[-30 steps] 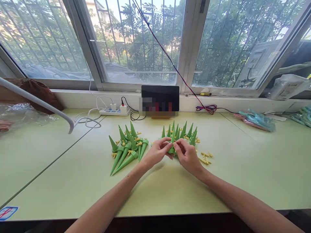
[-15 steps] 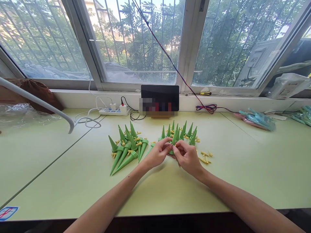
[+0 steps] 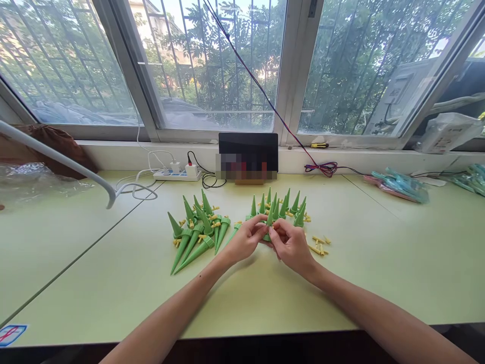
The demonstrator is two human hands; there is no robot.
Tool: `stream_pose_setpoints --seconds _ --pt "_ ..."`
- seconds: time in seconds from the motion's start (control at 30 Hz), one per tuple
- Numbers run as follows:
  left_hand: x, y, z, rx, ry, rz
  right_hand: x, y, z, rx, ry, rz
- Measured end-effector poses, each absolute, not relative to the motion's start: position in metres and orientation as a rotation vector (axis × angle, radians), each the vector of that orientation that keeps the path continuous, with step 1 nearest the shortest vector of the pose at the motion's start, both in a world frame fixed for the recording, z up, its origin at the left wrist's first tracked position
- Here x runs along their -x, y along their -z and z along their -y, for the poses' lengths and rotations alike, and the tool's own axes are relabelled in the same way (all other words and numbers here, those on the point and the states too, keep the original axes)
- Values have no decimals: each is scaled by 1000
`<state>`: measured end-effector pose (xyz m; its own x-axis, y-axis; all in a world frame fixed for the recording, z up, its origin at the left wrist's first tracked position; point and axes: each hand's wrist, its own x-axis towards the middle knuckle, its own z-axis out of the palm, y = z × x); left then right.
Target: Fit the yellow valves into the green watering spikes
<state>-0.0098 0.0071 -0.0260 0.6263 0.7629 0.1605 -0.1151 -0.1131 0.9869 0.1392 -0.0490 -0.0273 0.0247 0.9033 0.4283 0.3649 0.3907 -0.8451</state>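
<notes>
My left hand and my right hand meet in front of the right-hand group, fingers closed around one green watering spike. Its pointed end stands upward, while its base is mostly hidden by the fingers. Whatever small part lies between my fingertips cannot be made out. Behind my hands several more green spikes stand point up, some with yellow valves at their bases. To the left is a second group of spikes, some upright and some lying down. Several loose yellow valves lie just right of my right hand.
A dark screen on a stand is at the back of the pale table. Left of it are a power strip and white cables. Bundled wires and plastic-bagged items lie at the back right. A grey curved arm crosses the left.
Almost nothing differs. Both hands stay on the same spike with only slight finger movement, and the whole view has shifted a little.
</notes>
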Motion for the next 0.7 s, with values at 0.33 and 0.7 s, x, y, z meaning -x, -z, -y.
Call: stream_pose_setpoints --seconds 0.33,0.7 --pt "9 28 -8 -1487 -837 -581 -141 28 48 1172 -579 1594" --pt "9 24 -7 -1508 -845 -585 -140 27 48 1178 -607 1535"
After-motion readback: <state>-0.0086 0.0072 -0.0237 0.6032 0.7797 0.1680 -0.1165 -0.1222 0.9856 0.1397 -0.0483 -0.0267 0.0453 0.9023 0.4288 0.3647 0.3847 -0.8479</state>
